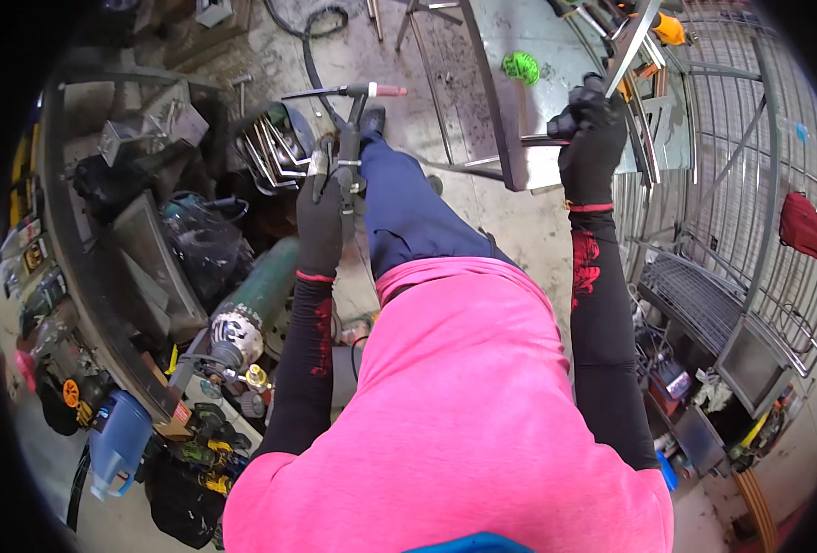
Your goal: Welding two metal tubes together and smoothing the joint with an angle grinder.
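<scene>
Nearby, metal rods (263,147) in bucket (298,123), left hand (322,203) gripping torch (349,147)

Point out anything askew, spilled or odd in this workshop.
I see no clear spill or breakage. Two untidy spots: the black hose sprawls across the floor at the picture's top, not neatly coiled, and the red cloth is bunched against the wire mesh at right, not folded.
</scene>
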`<control>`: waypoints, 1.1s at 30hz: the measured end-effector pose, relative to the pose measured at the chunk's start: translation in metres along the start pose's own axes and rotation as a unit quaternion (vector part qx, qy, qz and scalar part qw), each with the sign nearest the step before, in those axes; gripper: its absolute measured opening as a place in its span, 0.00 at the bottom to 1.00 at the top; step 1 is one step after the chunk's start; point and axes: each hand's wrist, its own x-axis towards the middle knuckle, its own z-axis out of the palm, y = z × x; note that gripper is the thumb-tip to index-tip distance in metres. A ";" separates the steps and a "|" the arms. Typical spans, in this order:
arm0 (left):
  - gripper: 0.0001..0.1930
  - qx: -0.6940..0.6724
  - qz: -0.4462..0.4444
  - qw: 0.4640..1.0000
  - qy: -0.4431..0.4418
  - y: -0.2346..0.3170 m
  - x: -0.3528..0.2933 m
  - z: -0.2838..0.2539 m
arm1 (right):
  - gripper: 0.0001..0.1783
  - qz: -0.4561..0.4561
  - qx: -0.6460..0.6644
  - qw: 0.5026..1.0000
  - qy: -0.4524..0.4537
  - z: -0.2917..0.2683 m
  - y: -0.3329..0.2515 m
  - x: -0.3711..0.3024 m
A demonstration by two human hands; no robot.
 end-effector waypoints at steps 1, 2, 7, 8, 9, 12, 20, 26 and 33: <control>0.16 -0.012 0.017 1.000 0.006 0.005 -0.003 -0.002 | 0.11 0.033 0.132 0.991 -0.003 0.003 -0.012 0.002; 0.15 -0.026 0.033 0.999 0.014 0.007 -0.006 -0.004 | 0.11 0.042 0.200 0.979 -0.007 0.009 -0.037 0.002; 0.07 0.402 0.369 0.836 0.047 0.018 -0.006 -0.026 | 0.14 -0.013 0.348 0.937 -0.023 -0.006 -0.112 -0.002; 0.06 0.457 0.390 0.798 0.047 0.019 -0.008 -0.025 | 0.15 -0.009 0.429 0.896 -0.118 -0.013 -0.121 0.000; 0.06 0.351 0.337 0.873 0.037 0.019 -0.011 -0.024 | 0.15 -0.021 0.419 0.897 -0.139 -0.018 -0.126 0.003; 0.16 0.460 0.375 0.804 0.030 0.029 -0.013 -0.014 | 0.17 -0.074 0.319 0.939 -0.110 -0.020 -0.136 0.006; 0.15 -0.004 0.049 0.998 -0.042 0.045 -0.016 0.025 | 0.18 -0.124 0.002 0.992 -0.022 0.021 -0.067 0.009; 0.11 0.011 0.030 0.999 -0.033 0.045 -0.023 0.034 | 0.16 -0.064 0.051 0.996 -0.019 0.024 -0.018 0.012; 0.15 0.008 0.015 0.998 -0.055 0.043 -0.012 0.029 | 0.22 0.019 0.070 0.997 -0.023 0.006 -0.012 0.003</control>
